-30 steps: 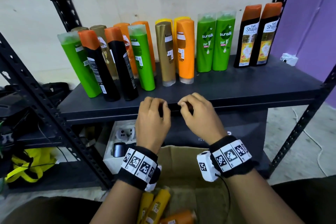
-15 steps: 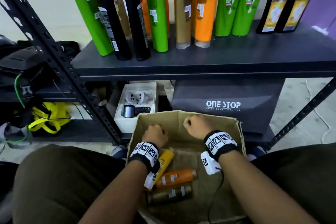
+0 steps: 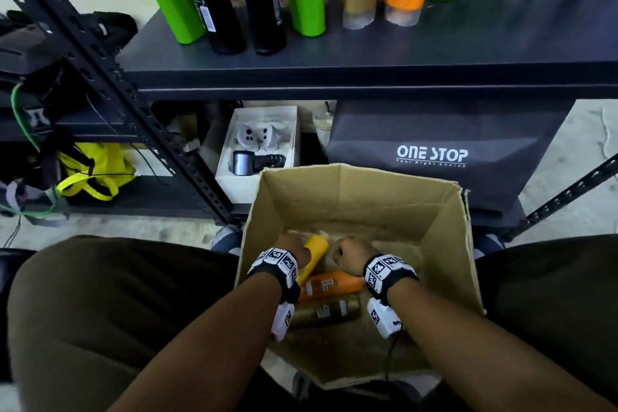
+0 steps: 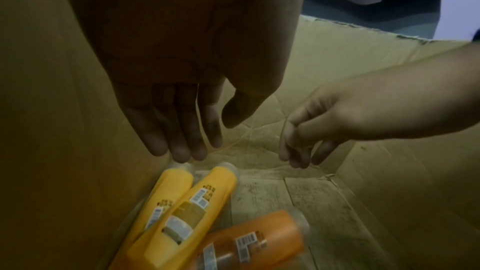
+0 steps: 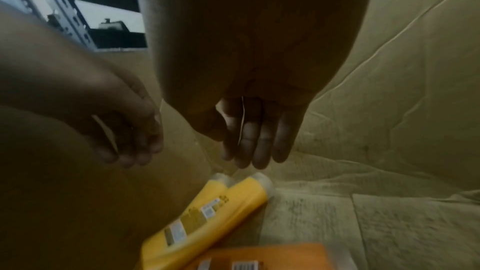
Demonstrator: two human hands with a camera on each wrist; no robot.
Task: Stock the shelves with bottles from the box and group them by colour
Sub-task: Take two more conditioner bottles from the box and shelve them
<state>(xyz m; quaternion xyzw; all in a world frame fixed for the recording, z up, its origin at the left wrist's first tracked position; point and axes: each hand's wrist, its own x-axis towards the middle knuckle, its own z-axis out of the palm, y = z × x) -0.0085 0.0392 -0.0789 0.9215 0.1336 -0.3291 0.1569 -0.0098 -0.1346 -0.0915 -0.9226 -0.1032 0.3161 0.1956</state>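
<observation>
An open cardboard box (image 3: 361,191) stands between my knees. On its floor lie two yellow bottles (image 4: 197,210), an orange bottle (image 3: 331,284) and a dull gold bottle (image 3: 329,311). My left hand (image 4: 207,139) hangs inside the box with straight fingers just above the yellow bottles' clear caps and holds nothing. Beside it, my right hand (image 5: 233,147) also points down, fingers straight and empty, a little above the nearer yellow bottle (image 5: 207,219). On the dark shelf (image 3: 368,53) above stand green, black, orange and gold bottles in mixed order.
Below the shelf sit a dark "ONE STOP" bag (image 3: 434,150) and a white tray (image 3: 234,184) with small devices. A slanted black shelf post (image 3: 133,104) runs down at the left, with a yellow bag (image 3: 97,170) behind it. My legs flank the box.
Both hands dropped from the shelf's front edge down into the box, and their fingers went from curled to straight. The head view tilted down towards the box.
</observation>
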